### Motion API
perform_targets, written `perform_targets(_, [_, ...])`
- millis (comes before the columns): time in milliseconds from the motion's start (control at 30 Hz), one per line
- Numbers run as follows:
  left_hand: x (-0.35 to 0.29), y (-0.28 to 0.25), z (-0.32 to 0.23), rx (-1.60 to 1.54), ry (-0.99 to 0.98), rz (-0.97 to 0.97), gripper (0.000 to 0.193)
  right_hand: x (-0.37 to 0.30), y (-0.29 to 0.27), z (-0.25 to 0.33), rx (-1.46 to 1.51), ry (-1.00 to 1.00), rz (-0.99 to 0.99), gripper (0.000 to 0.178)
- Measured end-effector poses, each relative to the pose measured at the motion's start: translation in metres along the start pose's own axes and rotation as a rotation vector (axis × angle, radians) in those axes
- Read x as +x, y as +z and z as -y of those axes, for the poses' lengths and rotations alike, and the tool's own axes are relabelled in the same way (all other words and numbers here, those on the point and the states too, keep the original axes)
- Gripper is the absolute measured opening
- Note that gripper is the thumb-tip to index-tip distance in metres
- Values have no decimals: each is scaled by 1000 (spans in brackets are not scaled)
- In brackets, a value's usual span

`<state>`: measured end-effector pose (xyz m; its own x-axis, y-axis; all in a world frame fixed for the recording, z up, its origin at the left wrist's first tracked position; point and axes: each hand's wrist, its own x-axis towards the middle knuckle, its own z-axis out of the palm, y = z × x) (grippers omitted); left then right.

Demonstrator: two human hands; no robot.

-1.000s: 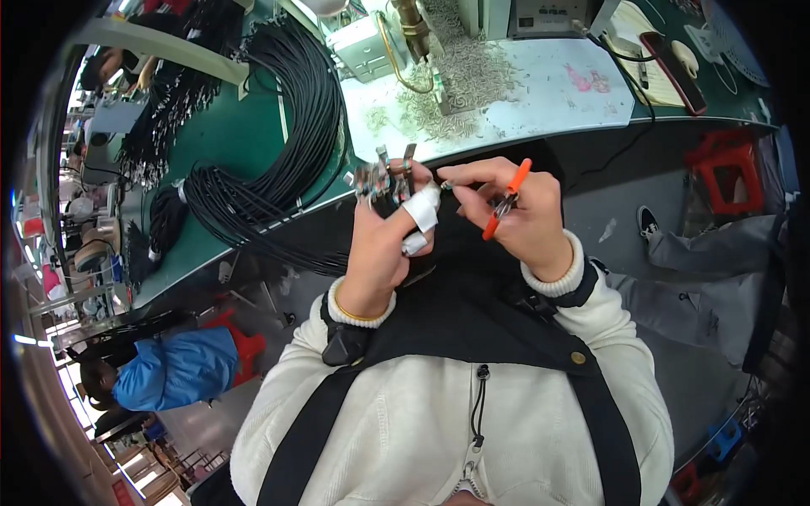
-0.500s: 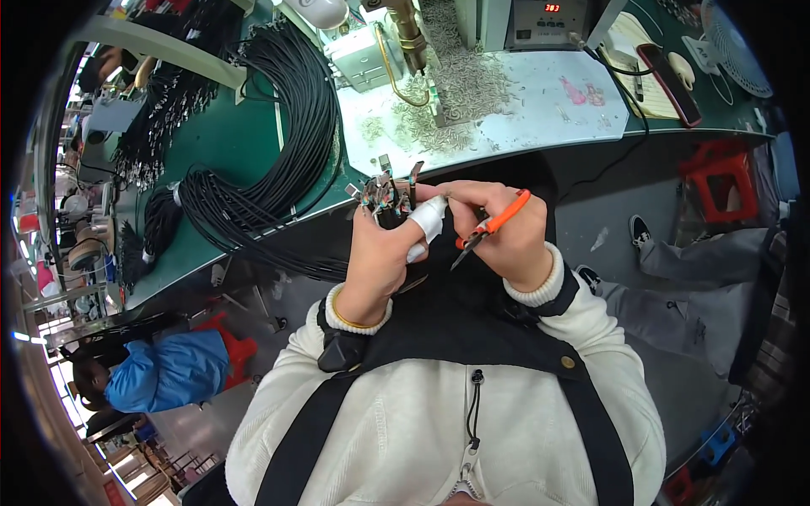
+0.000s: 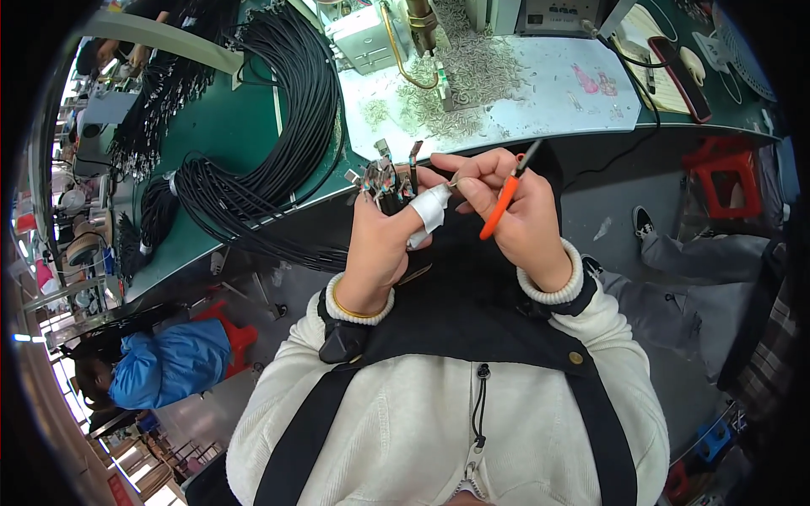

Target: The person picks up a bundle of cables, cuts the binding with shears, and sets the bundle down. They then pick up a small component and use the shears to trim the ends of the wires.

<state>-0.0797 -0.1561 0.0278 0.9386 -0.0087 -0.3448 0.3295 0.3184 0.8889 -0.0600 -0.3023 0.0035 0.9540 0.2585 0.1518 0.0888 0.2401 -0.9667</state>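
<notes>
- While clamped in the left hand [image 3: 380, 244], closed tight round a cable bundle [image 3: 384, 181], fanned out above the fist with small metal ends, just this side of the bench [image 3: 253, 143] edge.
- Wrapped in white tape: left thumb [image 3: 430, 207], pressed against the bundle.
- Closed too, the right hand [image 3: 515, 215]: orange tool [image 3: 504, 198] gripped slantwise in the palm, fingertips pinching one tiny metal piece beside the bundle; too small to tell its kind.
- Could slip from the pinch, that piece, being small, hard and smooth; likely lost in the lap or on the floor below the bench.
- Could splay or slide down through the fist, the bundle ends, if the grip loosens while one end gets worked.
- Could jab the taped thumb, the tool's dark tip, held so near it.
- Could snag on a sleeve cuff, the black cable coils [image 3: 278, 135] looped on the bench, some hanging over its edge.
- Glossy, round, flexible black cable; green matt bench top; on its pale mat [image 3: 557, 88], a scatter of small silvery metal parts [image 3: 472, 72]; slim orange tool, probably plastic-handled; soft ribbed white cuffs.
</notes>
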Motion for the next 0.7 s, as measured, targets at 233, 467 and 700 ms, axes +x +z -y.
perform_targets(233, [1,-5,-4,-142,-103,82,15,2,-1,1,-19,-110,26,6])
perform_targets(467, [0,-4,-5,-192,10,106,14,-5,-12,10,-724,-83,127,21])
perform_targets(700, [-1,-1,-3,-77,118,10,14,-5,0,-4,-764,-115,34,27])
